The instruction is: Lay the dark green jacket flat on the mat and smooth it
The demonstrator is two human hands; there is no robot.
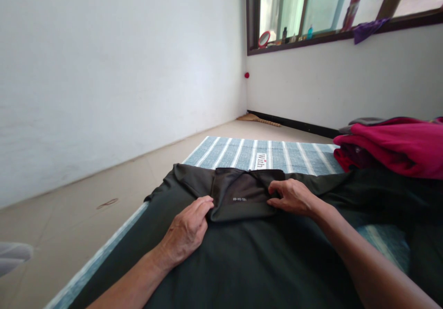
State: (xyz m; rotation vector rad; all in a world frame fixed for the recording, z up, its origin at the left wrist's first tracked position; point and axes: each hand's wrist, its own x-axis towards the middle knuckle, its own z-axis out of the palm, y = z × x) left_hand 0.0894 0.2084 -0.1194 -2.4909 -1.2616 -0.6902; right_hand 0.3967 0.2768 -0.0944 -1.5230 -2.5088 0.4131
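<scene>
A dark green long-sleeved shirt (242, 263) lies spread out in front of me, its collar (238, 209) at the far end. Small pale print, too fine to read surely, shows on the collar's dark inner face. At the collar's left edge, the fingers of my left hand (187, 228) are pressed together on the fabric. My right hand (292, 196) pinches the collar's right edge between thumb and fingers. Beneath the shirt is a blue mat (235, 154) with white stripes, which also shows through a gap at the right.
Folded pink clothing (398, 147) is piled at the right of the mat. A straw broom (261, 119) lies by the far corner. The window sill holds a red-rimmed mirror (264, 39), small bottles and a purple cloth (368, 31). A thin loop (107, 203) lies on the floor.
</scene>
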